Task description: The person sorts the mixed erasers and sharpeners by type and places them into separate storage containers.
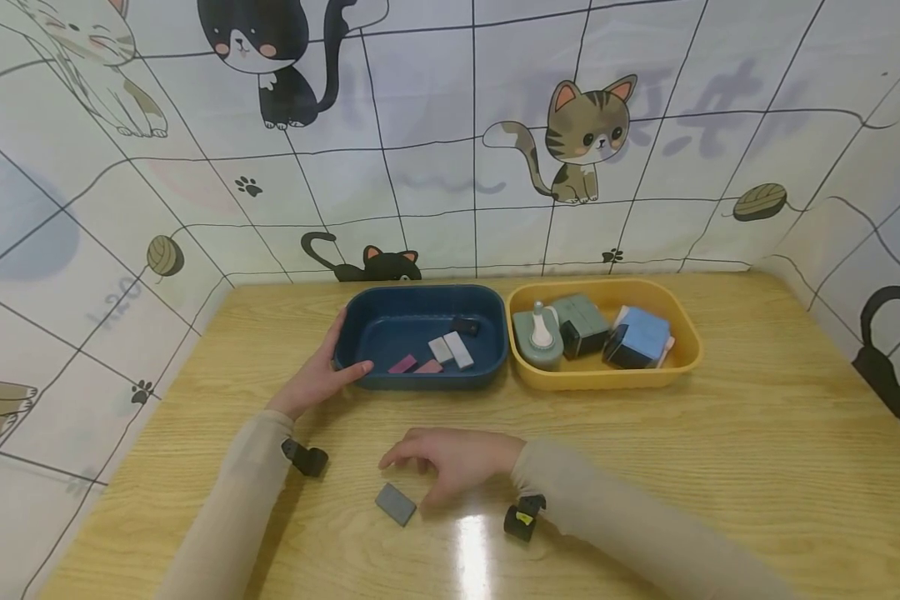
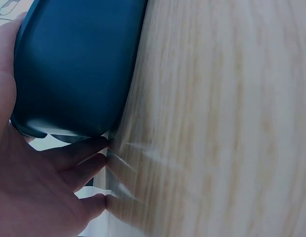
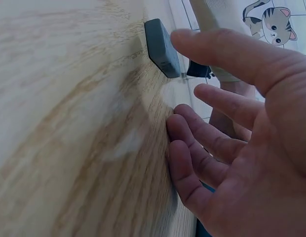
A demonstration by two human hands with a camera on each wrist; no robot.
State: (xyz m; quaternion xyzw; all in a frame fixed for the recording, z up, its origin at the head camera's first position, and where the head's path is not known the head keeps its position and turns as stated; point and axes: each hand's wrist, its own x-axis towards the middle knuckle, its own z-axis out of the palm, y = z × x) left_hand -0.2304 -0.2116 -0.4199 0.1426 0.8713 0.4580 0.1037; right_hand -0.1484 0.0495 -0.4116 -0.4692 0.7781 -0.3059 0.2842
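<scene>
My left hand holds the left end of a dark blue bin, the thumb at the near rim and the fingers along the outer end wall. In the left wrist view, the fingertips reach down to the tabletop beside the bin. A flat grey rectangular block lies on the table in front. Beside it hovers my right hand, thumb and fingers spread apart and nothing between them. The right wrist view has the thumb tip right by the block and the other fingertips low over the wood.
Inside the blue bin are white blocks, a pink block, a purple block and a black block. A yellow bin beside it holds a green bottle, a green box and a blue box.
</scene>
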